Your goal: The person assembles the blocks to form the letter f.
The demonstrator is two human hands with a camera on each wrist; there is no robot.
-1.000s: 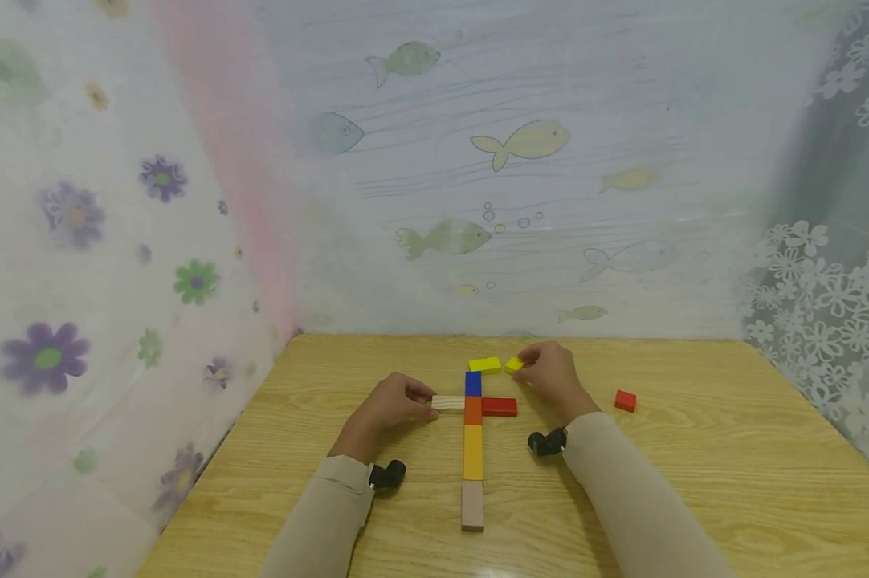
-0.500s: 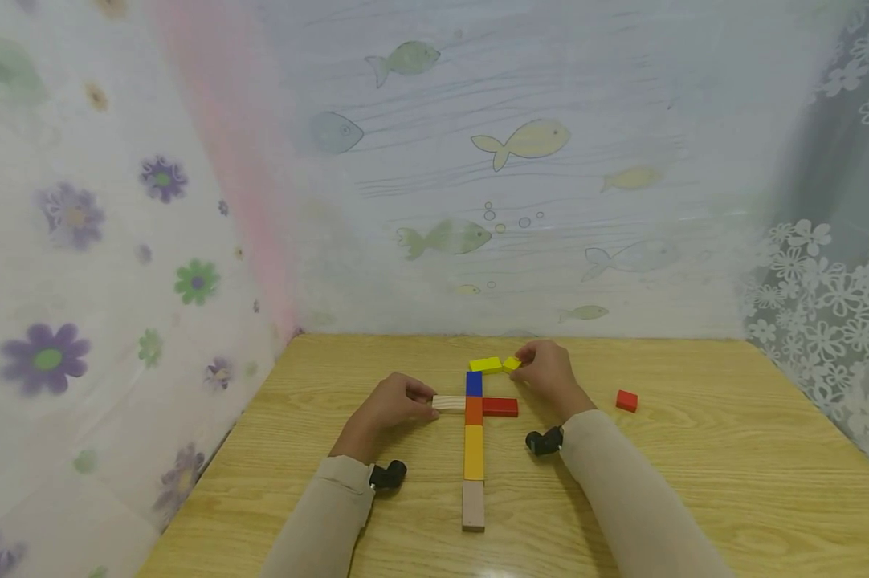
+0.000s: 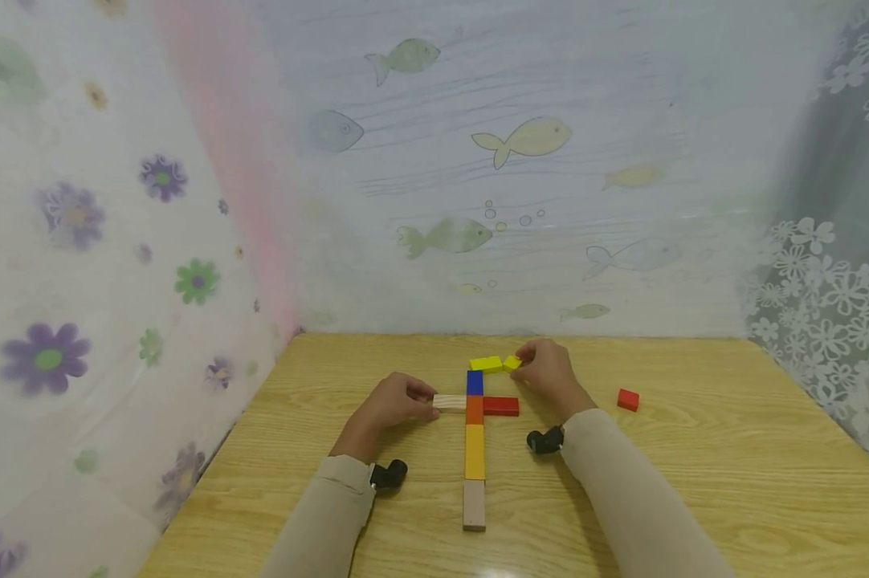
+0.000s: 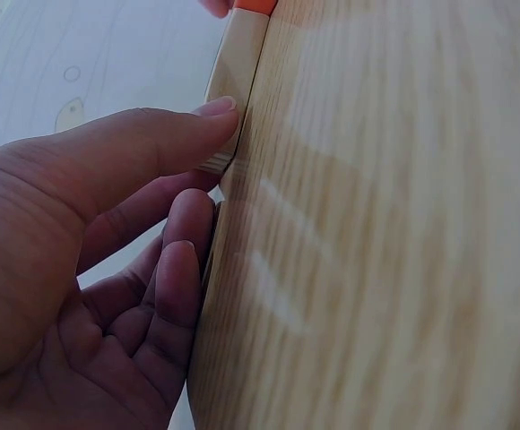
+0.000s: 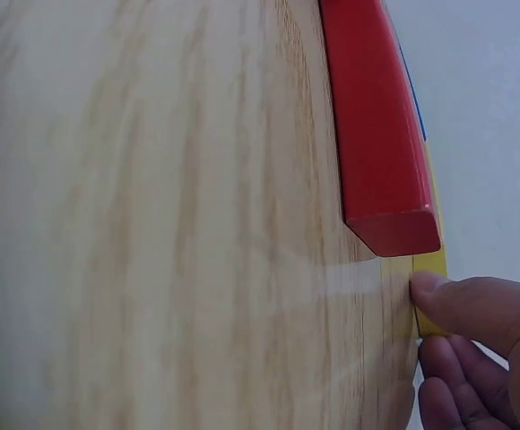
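My left hand (image 3: 391, 403) pinches the outer end of a pale wooden block (image 3: 449, 404) between thumb and fingers; the left wrist view shows the thumb on this block (image 4: 235, 67). The block's other end meets an orange block (image 3: 474, 410). At the back, my right hand (image 3: 552, 376) pinches a small yellow block (image 3: 511, 364), turned at an angle beside the right end of a longer yellow block (image 3: 486, 365). A blue block (image 3: 475, 383) stands between the longer yellow and the orange one. A red block (image 3: 501, 407) extends right from the orange block.
An amber block (image 3: 475, 452) and a greyish-brown block (image 3: 474, 505) continue the column toward the front. A small red block (image 3: 628, 400) lies apart on the right of the wooden table (image 3: 716, 482). Patterned curtains (image 3: 434, 177) border the table's back and sides.
My right hand has slid the small yellow block slightly left, narrowing the gap to the longer yellow block. My left hand stays on the pale wooden block.
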